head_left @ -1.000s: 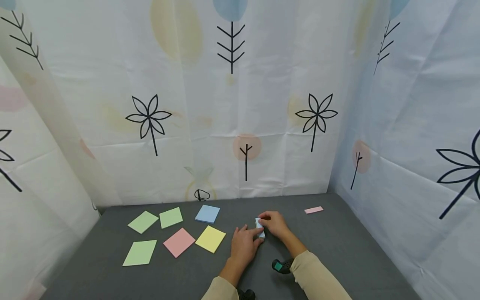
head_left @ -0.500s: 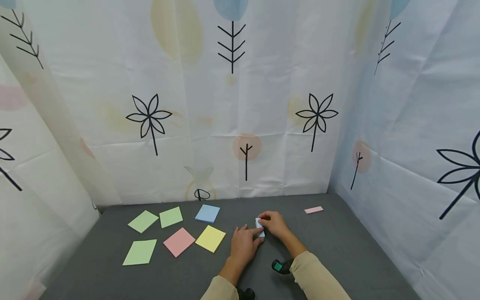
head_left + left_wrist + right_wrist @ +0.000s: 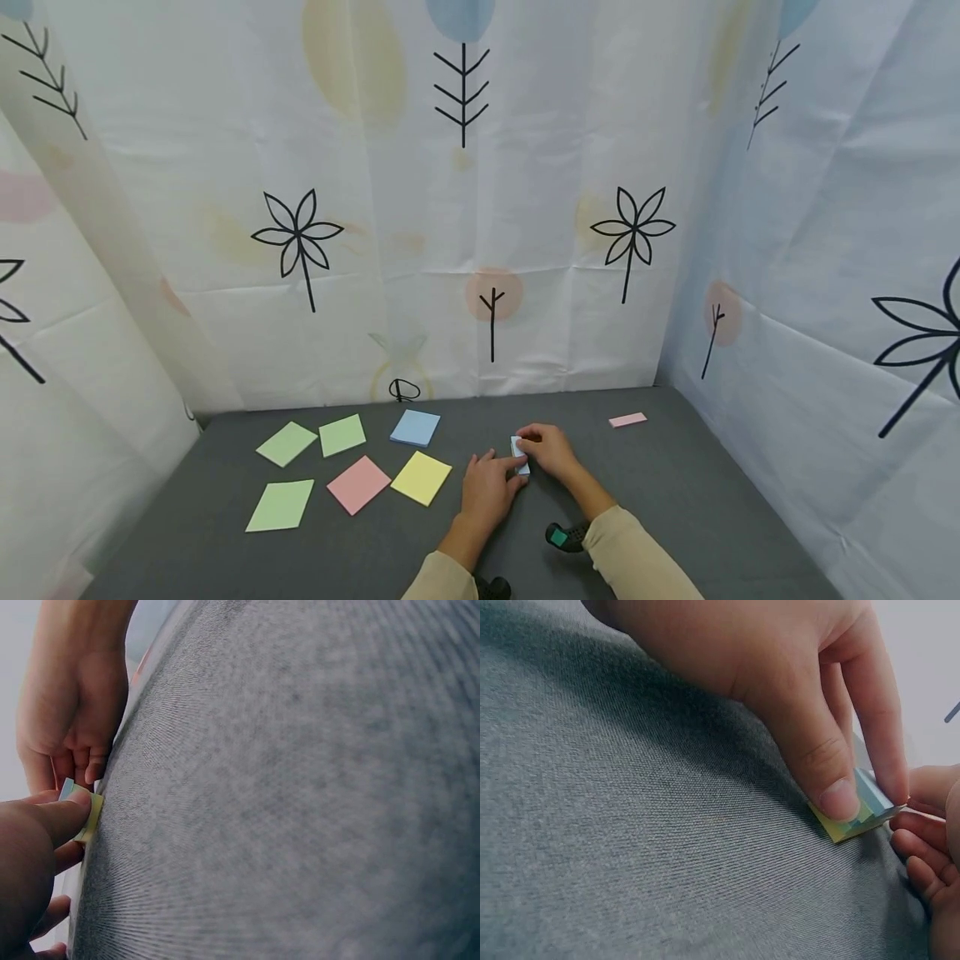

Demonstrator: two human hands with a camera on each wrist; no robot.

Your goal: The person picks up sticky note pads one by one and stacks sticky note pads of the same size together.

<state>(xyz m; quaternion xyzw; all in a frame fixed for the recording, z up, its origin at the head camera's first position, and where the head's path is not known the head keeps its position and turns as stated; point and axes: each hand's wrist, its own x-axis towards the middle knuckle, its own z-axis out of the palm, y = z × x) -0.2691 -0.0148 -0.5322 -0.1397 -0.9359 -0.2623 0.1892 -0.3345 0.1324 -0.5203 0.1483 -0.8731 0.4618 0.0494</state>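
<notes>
Head view: grey cloth-covered tbl (image 3: 375, 562) w/ white printed fabric curtains (image 3: 540, 192) behind. Small narrow oblong paper stack, pale blue on top (image 3: 523, 469), on the tbl R of ctr, btwn both hands. L hand (image 3: 487, 492) pinches its near end, index finger across the top, thumb at the near edge; R hand (image 3: 551, 450) pinches the far end. Off to the L: three pale-green paper squares (image 3: 279, 506), a thick blue square paper pad (image 3: 415, 427), a pink paper square (image 3: 358, 485) & a yellow paper square (image 3: 422, 478), those last two corner to corner or nearly so. Far R: thin pink paper strip (image 3: 627, 420), apart from the rest. Beige sleeves (image 3: 641, 558) on both arms.

L wrist view: L thumb pressed on the stack, yellow & blue layers showing; R hand's fingers right behind it.

R wrist view: R thumb & finger pinch the stack, yellow, green & blue edges visible; L hand's fingers curl at its other end.
</notes>
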